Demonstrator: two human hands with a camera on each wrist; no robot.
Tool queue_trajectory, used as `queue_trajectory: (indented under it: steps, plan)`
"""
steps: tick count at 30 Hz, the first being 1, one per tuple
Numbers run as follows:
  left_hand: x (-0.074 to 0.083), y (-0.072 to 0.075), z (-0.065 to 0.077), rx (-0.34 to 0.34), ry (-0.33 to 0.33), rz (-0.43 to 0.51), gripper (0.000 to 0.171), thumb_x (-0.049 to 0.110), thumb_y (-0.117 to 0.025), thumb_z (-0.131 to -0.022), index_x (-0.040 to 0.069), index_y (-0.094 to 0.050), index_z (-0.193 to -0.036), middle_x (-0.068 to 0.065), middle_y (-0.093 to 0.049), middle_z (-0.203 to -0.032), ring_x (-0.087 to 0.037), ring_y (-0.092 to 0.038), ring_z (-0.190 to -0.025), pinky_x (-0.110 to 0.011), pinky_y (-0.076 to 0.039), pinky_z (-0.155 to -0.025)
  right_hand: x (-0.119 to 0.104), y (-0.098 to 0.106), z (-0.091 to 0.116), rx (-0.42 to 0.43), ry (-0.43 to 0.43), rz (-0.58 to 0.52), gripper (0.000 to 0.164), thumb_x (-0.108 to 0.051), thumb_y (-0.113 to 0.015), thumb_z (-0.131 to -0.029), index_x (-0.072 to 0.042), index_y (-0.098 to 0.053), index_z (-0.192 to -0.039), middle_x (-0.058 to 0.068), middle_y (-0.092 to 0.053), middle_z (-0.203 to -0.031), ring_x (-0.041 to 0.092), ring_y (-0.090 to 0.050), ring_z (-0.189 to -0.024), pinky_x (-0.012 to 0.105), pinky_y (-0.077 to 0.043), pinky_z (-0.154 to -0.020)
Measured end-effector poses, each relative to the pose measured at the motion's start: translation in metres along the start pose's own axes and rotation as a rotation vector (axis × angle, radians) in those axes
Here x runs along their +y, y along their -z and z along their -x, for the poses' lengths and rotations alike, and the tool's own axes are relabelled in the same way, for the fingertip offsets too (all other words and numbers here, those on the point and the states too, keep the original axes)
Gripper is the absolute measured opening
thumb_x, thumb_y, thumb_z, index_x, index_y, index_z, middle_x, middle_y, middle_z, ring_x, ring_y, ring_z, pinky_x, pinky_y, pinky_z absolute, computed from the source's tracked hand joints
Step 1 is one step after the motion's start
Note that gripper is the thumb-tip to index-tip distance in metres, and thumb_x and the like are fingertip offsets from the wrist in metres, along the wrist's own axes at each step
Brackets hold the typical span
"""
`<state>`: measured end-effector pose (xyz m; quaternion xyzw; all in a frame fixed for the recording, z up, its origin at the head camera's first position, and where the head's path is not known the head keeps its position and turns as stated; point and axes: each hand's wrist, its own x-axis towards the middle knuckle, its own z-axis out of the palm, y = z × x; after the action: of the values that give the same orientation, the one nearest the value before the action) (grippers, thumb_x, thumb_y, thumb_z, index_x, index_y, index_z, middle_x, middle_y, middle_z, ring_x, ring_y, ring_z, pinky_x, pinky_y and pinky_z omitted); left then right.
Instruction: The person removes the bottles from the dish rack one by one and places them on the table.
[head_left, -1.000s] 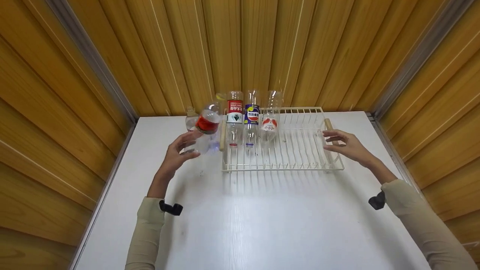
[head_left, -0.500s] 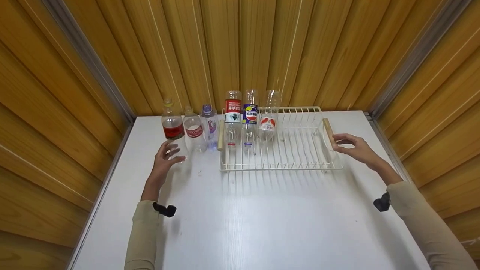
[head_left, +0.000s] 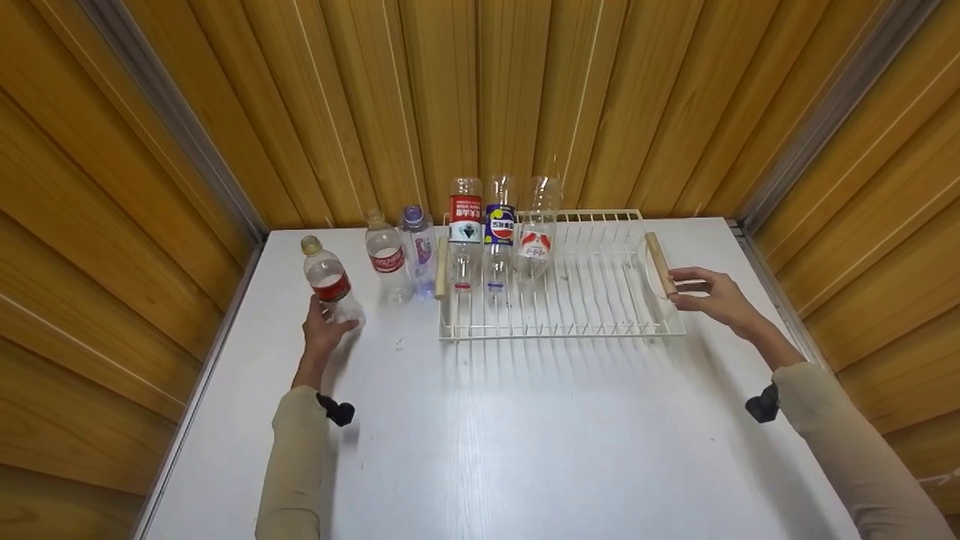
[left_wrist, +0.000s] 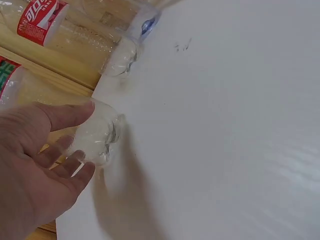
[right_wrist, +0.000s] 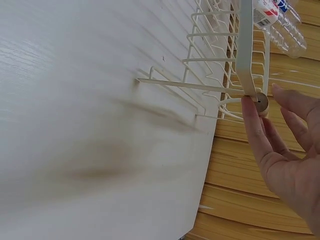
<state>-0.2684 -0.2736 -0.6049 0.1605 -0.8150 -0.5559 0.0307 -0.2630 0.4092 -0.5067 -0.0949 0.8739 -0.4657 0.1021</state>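
My left hand [head_left: 321, 335] holds the lower part of a clear plastic bottle [head_left: 330, 286] with a red label and a yellowish neck. The thumb and fingers lie on either side of its base in the left wrist view, close over the white table. This bottle leans left in the head view. My right hand [head_left: 709, 298] pinches the front end of the wooden handle [head_left: 660, 264] on the right side of a white wire dish rack [head_left: 570, 338]. Upside down in the rack's left part stand a red-and-white-labelled bottle [head_left: 465, 217], a blue-labelled bottle [head_left: 499, 225] and a tilted bottle [head_left: 535, 244].
Between the held bottle and the rack stand a red-labelled cola bottle [head_left: 388, 260] and a purple-tinted bottle [head_left: 421, 251], close together. Slatted wooden walls [head_left: 517, 90] border the white table [head_left: 525, 450] at the back and sides.
The red-labelled bottle has come left and down from beside the rack, then turned to lean left, with my left hand. My right hand has moved slightly outward onto the rack's handle.
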Motion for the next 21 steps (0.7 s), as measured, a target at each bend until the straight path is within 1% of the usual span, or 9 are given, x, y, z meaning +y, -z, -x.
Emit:
queue_trajectory:
  steps: [2, 4, 6, 8, 10, 14, 18, 21]
  plan:
    - [0.001, -0.003, -0.004, 0.026, -0.019, -0.034, 0.089, -0.003, -0.075, -0.084, 0.004, -0.025, -0.157, -0.027, -0.039, -0.158, -0.045, -0.039, -0.146, -0.055, -0.034, -0.121, 0.001, 0.0, 0.0, 0.002, -0.002, 0.002, 0.057, -0.017, -0.067, -0.1, 0.004, -0.046, -0.149, 0.029, -0.049, -0.148, 0.031, -0.059, -0.126, 0.011, -0.054, -0.084]
    - [0.003, -0.006, -0.008, 0.052, -0.033, -0.06, 0.086, -0.003, -0.075, -0.084, 0.003, -0.027, -0.155, -0.027, -0.041, -0.157, -0.045, -0.04, -0.145, -0.055, -0.035, -0.121, 0.002, -0.001, 0.0, 0.005, 0.0, -0.015, 0.055, -0.015, -0.066, -0.1, 0.005, -0.047, -0.148, 0.03, -0.05, -0.146, 0.015, -0.063, -0.119, 0.012, -0.055, -0.084]
    - [0.007, -0.009, -0.011, 0.078, -0.042, -0.073, 0.084, -0.003, -0.075, -0.084, 0.003, -0.028, -0.154, -0.027, -0.041, -0.157, -0.045, -0.04, -0.146, -0.054, -0.034, -0.122, 0.003, -0.001, -0.001, 0.012, 0.009, -0.048, 0.053, -0.01, -0.065, -0.1, 0.007, -0.047, -0.147, 0.032, -0.051, -0.144, -0.001, -0.063, -0.109, 0.014, -0.057, -0.083]
    - [0.01, -0.012, -0.015, 0.091, -0.045, -0.08, 0.084, -0.004, -0.075, -0.084, 0.003, -0.028, -0.154, -0.026, -0.04, -0.158, -0.044, -0.039, -0.147, -0.054, -0.032, -0.123, 0.004, -0.002, -0.001, 0.014, 0.017, -0.078, 0.051, -0.006, -0.063, -0.1, 0.008, -0.047, -0.146, 0.034, -0.051, -0.143, -0.009, -0.061, -0.101, 0.015, -0.057, -0.083]
    - [0.013, -0.015, -0.017, 0.094, -0.04, -0.091, 0.084, -0.005, -0.075, -0.085, 0.002, -0.028, -0.154, -0.027, -0.04, -0.157, -0.044, -0.038, -0.147, -0.054, -0.031, -0.123, 0.005, -0.003, -0.001, 0.016, 0.019, -0.1, 0.051, -0.006, -0.062, -0.1, 0.009, -0.046, -0.146, 0.035, -0.051, -0.142, -0.011, -0.062, -0.098, 0.015, -0.058, -0.082]
    - [0.016, -0.021, -0.022, 0.092, -0.033, -0.106, 0.083, -0.004, -0.074, -0.085, 0.0, -0.029, -0.154, -0.029, -0.042, -0.152, -0.044, -0.041, -0.144, -0.053, -0.032, -0.123, 0.006, -0.004, -0.002, 0.011, 0.013, -0.103, 0.055, -0.014, -0.064, -0.101, 0.01, -0.045, -0.147, 0.035, -0.05, -0.142, -0.007, -0.064, -0.099, 0.017, -0.058, -0.082]
    - [0.016, -0.026, -0.025, 0.077, -0.048, -0.088, 0.08, -0.006, -0.074, -0.085, 0.0, -0.033, -0.153, -0.027, -0.043, -0.153, -0.043, -0.042, -0.144, -0.052, -0.033, -0.123, 0.008, -0.005, -0.003, 0.005, -0.003, -0.103, 0.058, -0.017, -0.064, -0.102, 0.009, -0.043, -0.149, 0.035, -0.048, -0.144, -0.005, -0.065, -0.101, 0.018, -0.059, -0.083]
    - [0.015, -0.03, -0.026, 0.058, -0.06, -0.085, 0.076, -0.006, -0.073, -0.085, -0.001, -0.036, -0.151, -0.027, -0.043, -0.154, -0.044, -0.043, -0.143, -0.051, -0.036, -0.121, 0.009, -0.006, -0.004, 0.005, -0.037, -0.12, 0.059, -0.019, -0.064, -0.102, 0.008, -0.042, -0.15, 0.034, -0.047, -0.145, -0.005, -0.065, -0.101, 0.019, -0.059, -0.084]
